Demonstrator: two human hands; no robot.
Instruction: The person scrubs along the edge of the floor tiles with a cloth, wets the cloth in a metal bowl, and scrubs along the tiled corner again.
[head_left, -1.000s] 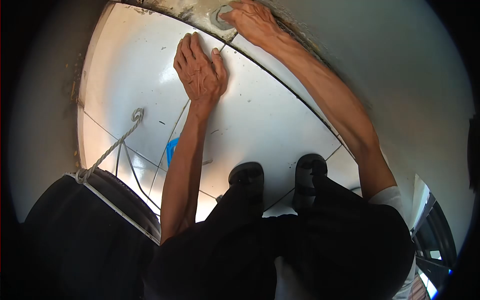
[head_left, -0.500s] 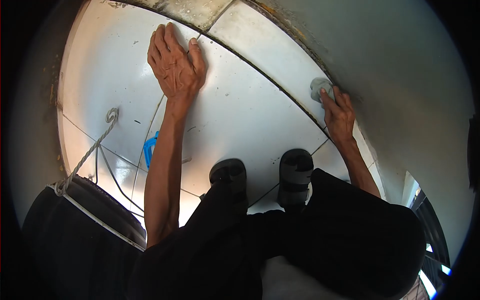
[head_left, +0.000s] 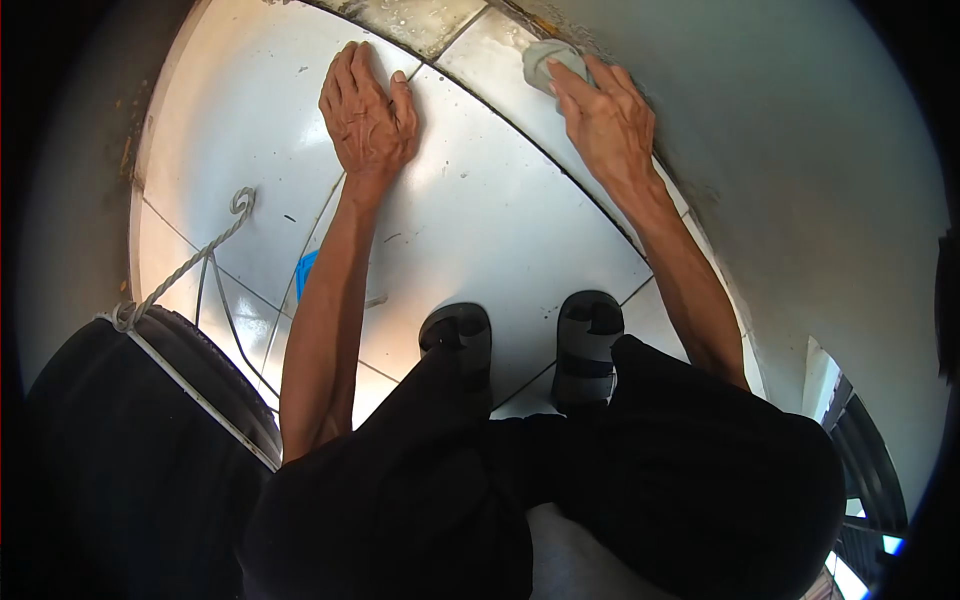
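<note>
My left hand (head_left: 366, 122) lies flat on the white tiled floor (head_left: 480, 200), its fingers stretched forward and the thumb apart, holding nothing. In my right hand (head_left: 612, 125) is a bunched pale grey cloth (head_left: 545, 62), pressed on the narrow tile strip at the foot of the wall. The fingers hide part of the cloth. A dark joint (head_left: 540, 150) runs along the floor between the two hands. Dirt marks the edge where this strip meets the wall (head_left: 770, 170).
At lower left stands a black bucket-like container (head_left: 130, 420) with a twisted rope (head_left: 195, 270) tied at its rim. A blue plastic object (head_left: 306, 272) is partly hidden by my left forearm. My sandalled feet (head_left: 590, 335) rest on the tiles.
My right hand has moved forward and to the left along the wall's foot with the cloth. My left hand stays on the floor; the view has shifted slightly.
</note>
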